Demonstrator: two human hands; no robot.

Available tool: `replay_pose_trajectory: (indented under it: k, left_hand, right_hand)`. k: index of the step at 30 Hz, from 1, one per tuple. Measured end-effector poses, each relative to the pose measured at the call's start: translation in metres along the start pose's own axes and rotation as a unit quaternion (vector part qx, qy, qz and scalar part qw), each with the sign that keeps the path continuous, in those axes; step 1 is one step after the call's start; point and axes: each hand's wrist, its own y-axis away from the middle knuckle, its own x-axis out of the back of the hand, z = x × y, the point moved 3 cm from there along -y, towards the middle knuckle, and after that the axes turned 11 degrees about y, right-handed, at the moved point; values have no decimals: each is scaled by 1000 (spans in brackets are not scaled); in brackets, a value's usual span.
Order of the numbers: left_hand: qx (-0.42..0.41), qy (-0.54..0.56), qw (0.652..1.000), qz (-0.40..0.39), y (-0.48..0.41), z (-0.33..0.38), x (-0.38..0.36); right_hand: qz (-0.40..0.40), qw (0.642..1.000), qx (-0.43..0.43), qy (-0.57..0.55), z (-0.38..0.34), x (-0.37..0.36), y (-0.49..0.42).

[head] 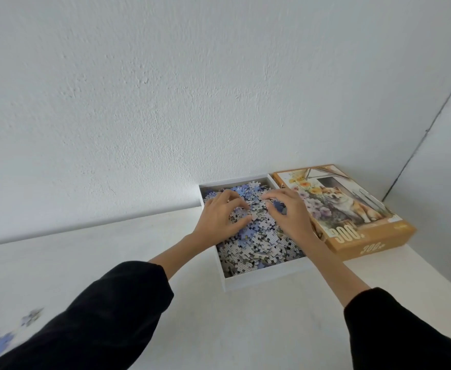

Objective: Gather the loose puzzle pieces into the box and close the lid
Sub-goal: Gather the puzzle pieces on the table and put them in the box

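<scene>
A white open box stands on the white table against the wall, filled with a heap of blue and grey puzzle pieces. Both my hands are inside it over the heap. My left hand lies on the pieces with fingers bent, thumb touching them. My right hand hovers over the heap with curled fingers; whether it holds pieces I cannot tell. The orange lid, printed with a dog and flowers, lies picture-up right of the box. A few loose pieces lie blurred at the table's near left.
The white wall runs behind the table, meeting a side wall at the corner on the right. The white table stretches left of the box. My black sleeves fill the lower part of the view.
</scene>
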Motion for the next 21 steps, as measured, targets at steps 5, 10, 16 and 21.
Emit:
replay_pose_trajectory:
  k: [5, 10, 16, 21]
  left_hand:
    - [72, -99, 989, -83, 9, -8, -17]
    - [90, -116, 977, -156, -6, -13, -12]
    - [29, -64, 993, -99, 4, 1, -2]
    - [44, -132, 968, -210, 27, 4, -11]
  right_hand:
    - [-80, 992, 4, 97, -2, -8, 2]
    - [-65, 994, -13, 84, -5, -4, 3]
    - [-14, 997, 17, 80, -9, 2, 5]
    - [-165, 963, 63, 203, -7, -16, 8]
